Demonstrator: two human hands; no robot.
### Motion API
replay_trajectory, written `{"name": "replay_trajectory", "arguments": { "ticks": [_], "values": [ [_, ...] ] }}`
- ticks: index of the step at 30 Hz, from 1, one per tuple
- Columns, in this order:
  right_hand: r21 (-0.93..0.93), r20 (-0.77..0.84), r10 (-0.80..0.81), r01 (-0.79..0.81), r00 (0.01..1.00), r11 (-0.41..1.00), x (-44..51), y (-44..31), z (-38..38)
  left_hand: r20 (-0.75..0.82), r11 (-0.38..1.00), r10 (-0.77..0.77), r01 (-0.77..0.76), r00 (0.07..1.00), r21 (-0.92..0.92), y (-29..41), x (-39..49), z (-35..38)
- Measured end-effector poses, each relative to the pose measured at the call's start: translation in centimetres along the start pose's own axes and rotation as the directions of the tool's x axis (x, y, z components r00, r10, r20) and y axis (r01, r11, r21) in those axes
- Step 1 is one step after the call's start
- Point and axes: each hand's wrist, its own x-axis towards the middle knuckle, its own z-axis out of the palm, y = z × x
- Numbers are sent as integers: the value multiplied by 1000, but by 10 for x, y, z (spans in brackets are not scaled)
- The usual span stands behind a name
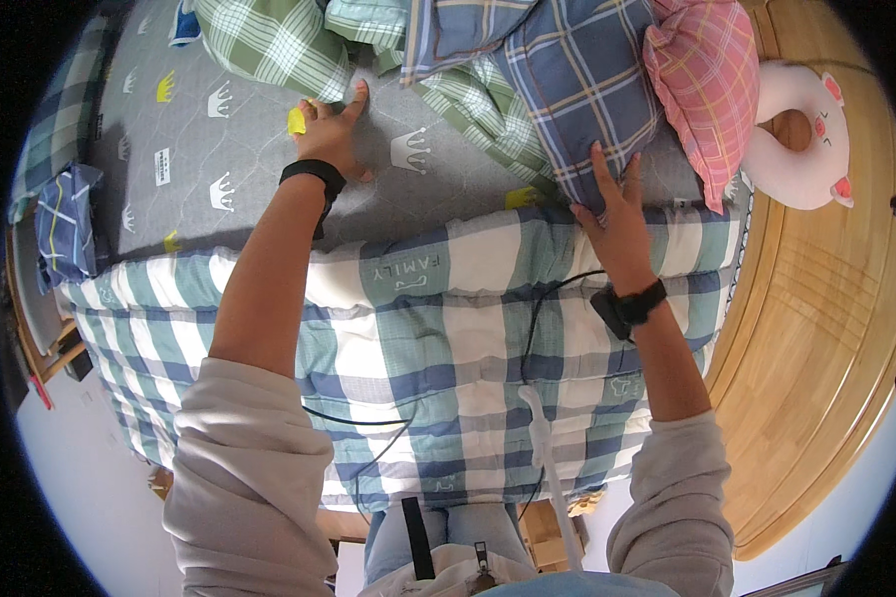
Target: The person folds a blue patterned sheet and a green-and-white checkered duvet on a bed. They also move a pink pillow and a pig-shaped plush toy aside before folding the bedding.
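My left hand [330,133] lies palm down on the grey mattress cover [269,149] printed with crowns, its fingers spread. A bright yellow patch [296,122] shows beside its fingers; whether it is print or a loose thing I cannot tell. Just beyond the fingertips is a green-and-white plaid pillow [269,45]. Over the near corner of a blue plaid pillow [582,82], my right hand [618,205] rests with fingers apart. Part of a green plaid cloth [493,119] shows under that pillow. Each wrist wears a black band.
A checked quilt [411,328] covers the near side of the bed, with a dark cable [534,321] across it. Right of the blue pillow are a pink plaid pillow [705,97] and a pig-faced neck pillow [799,164] by a wooden headboard [814,313]. Folded blue cloth [67,224] lies left.
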Motion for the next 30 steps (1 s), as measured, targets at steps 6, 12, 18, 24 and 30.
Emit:
{"name": "replay_trajectory", "arguments": {
  "ticks": [6,12,18,24,30],
  "values": [
    [-72,-57,4,-8,998,997,13,11,40,-49,997,66,-68,997,-25,-1,-3,0],
    [-234,-69,71,-85,995,968,32,13,50,-13,998,38,-39,999,-56,-4,2,5],
    [-292,-102,39,-68,994,954,53,18,51,46,1000,-3,3,999,-10,-4,4,7],
    [-345,-156,-38,-19,987,938,78,23,55,35,1000,7,-7,999,2,-1,0,5],
    [-339,-168,-19,-40,986,940,111,25,51,13,1000,-20,20,1000,7,4,-3,3]
  ]
}}
